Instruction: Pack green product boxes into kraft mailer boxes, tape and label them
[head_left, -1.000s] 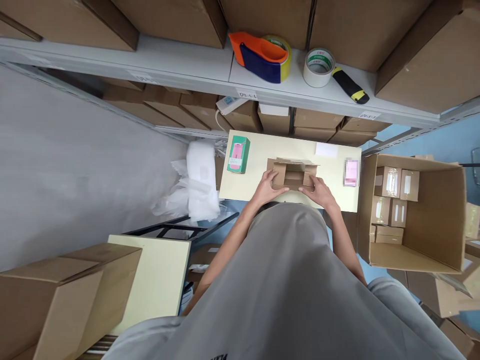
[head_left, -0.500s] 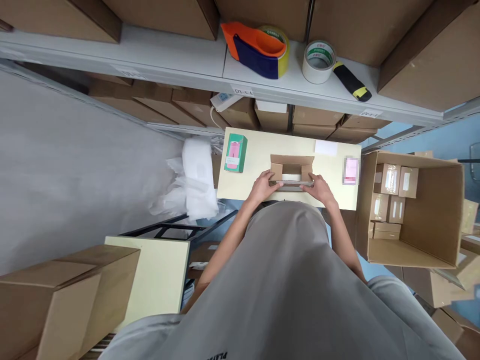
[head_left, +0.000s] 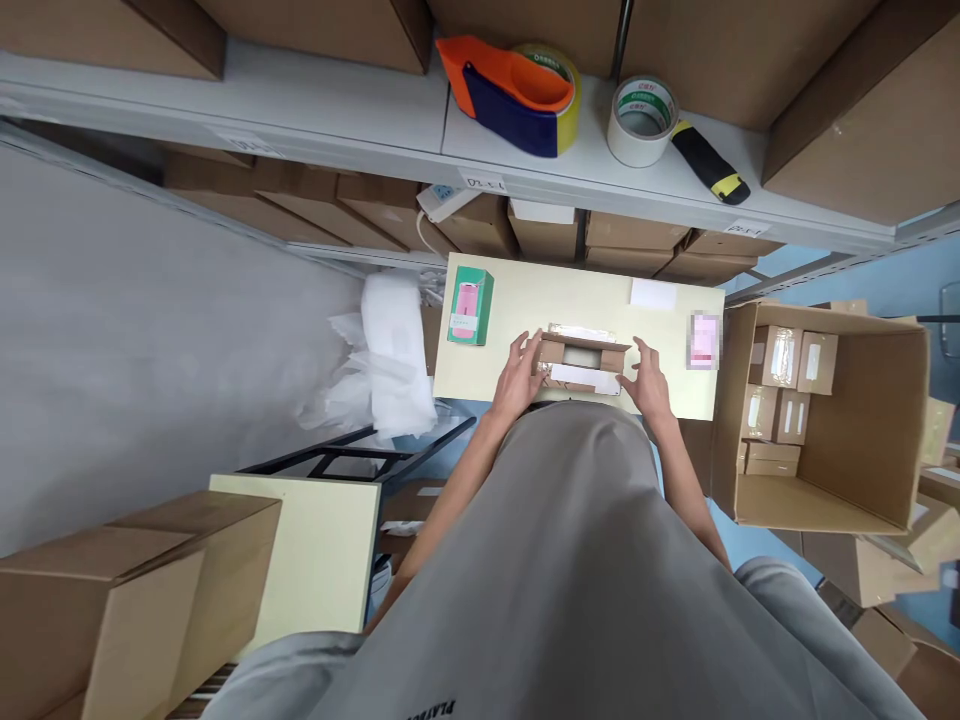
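A small brown cardboard box [head_left: 553,352] with open flaps lies on the pale yellow tabletop in front of my body. Looking down into its middle, I see a light surface between the folded side flaps. A white strip runs along its near side, and shiny tape shows on the far side. My left hand [head_left: 517,380] is at the box's left end, fingers spread and the thumb side close against it. At the right end, my right hand [head_left: 647,384] is open too, its thumb by the near corner and its fingers raised off the cardboard.
A green box with a pink picture [head_left: 471,306] lies left on the table [head_left: 525,285]; a white paper [head_left: 652,293] and a blurred pink item [head_left: 703,340] lie right. A large carton [head_left: 862,420] holds several small boxes. A tape dispenser [head_left: 517,105], tape roll [head_left: 637,145] and cutter [head_left: 709,160] sit on the shelf.
Both hands have loosened from the box's flaps and spread apart to its ends. The box has turned or tipped, so its near side with the white strip now shows.
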